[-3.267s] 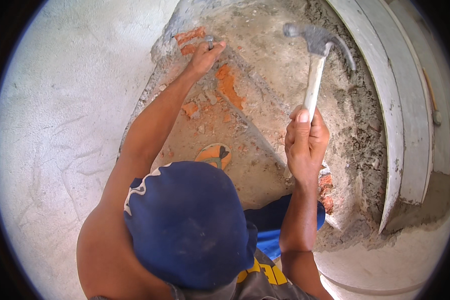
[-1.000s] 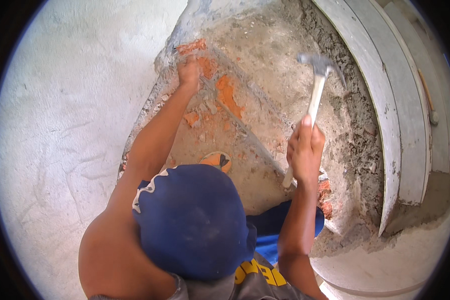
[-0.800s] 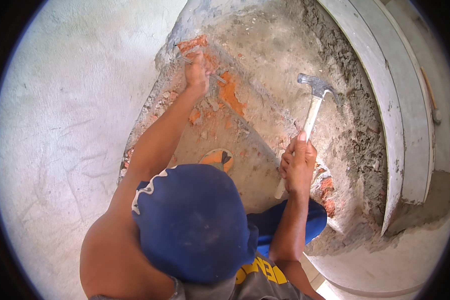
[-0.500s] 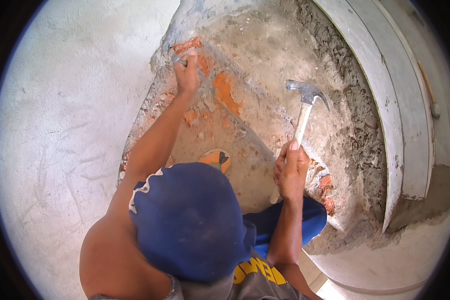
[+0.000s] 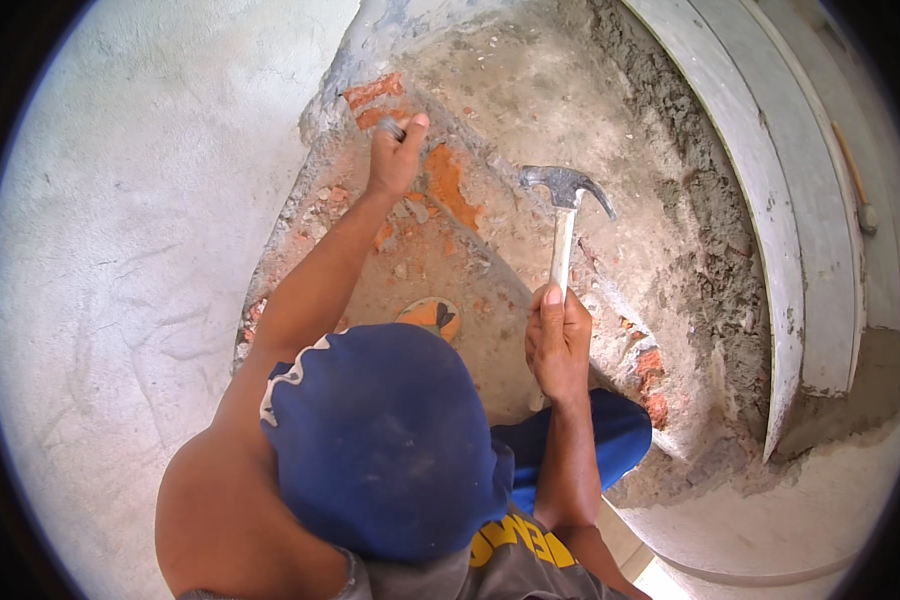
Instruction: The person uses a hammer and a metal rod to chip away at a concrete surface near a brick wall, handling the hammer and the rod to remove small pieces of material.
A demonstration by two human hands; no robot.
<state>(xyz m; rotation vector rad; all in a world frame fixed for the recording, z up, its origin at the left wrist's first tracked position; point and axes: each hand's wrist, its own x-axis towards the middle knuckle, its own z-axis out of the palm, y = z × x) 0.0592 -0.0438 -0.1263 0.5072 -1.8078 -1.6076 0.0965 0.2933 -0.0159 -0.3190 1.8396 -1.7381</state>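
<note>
Status: partway, I'd judge. Red brick (image 5: 373,92) is bared at the top, just ahead of the left hand (image 5: 395,165); an orange patch (image 5: 452,188) shows to that hand's right, and more broken brick (image 5: 652,375) lies well apart at lower right. Rubble (image 5: 322,205) is scattered along the left edge, beside the left forearm. Most of the grey surface (image 5: 540,100) between is rough but unbroken; can't tell how much of it has to come off. No finished edge visible around the brick, so I'd not call that spot done.

Tools: left hand is closed in a fist round a metal bar, probably a chisel (image 5: 391,128). One end pokes out above the fist; the rest is hidden, so can't confirm tip contact. Right hand (image 5: 560,340) is wrapped round the hammer (image 5: 568,190) by its pale handle, thumb along it. Hammer head sits up beyond that hand, right of the chisel and a bit lower in view, the two apart.
</note>
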